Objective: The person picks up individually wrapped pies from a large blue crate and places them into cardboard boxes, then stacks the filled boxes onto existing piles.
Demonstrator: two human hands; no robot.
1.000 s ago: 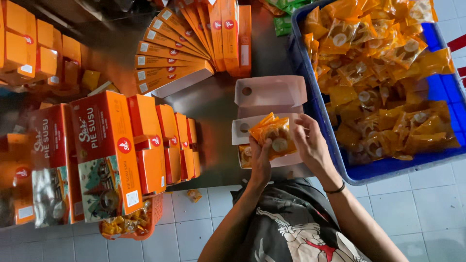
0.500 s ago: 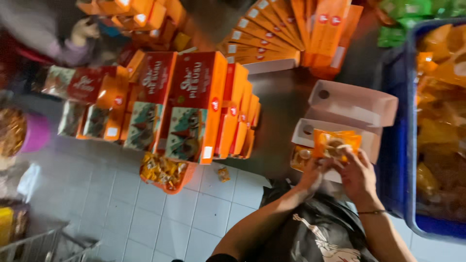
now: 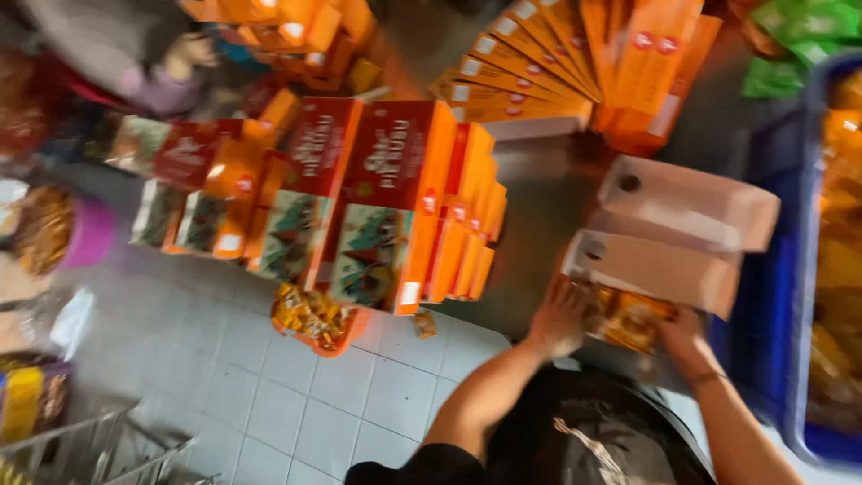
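Fingers of the left hand (image 3: pixel 558 319) lie spread and flat on the near edge of an open white carton (image 3: pixel 651 269), gripping nothing, while the right hand (image 3: pixel 682 337) presses against the orange snack packets (image 3: pixel 633 319) lying inside it; blur hides whether that hand has closed on one. The carton's lid flaps (image 3: pixel 687 202) stand open behind. A blue crate (image 3: pixel 763 359) just to the right holds many more orange packets. Left of the carton, red-and-orange boxes (image 3: pixel 395 198) stand in rows on the grey floor, with flat orange boxes (image 3: pixel 575 63) fanned behind and a small orange tray (image 3: pixel 319 319) of packets on white tiles (image 3: pixel 269 386).
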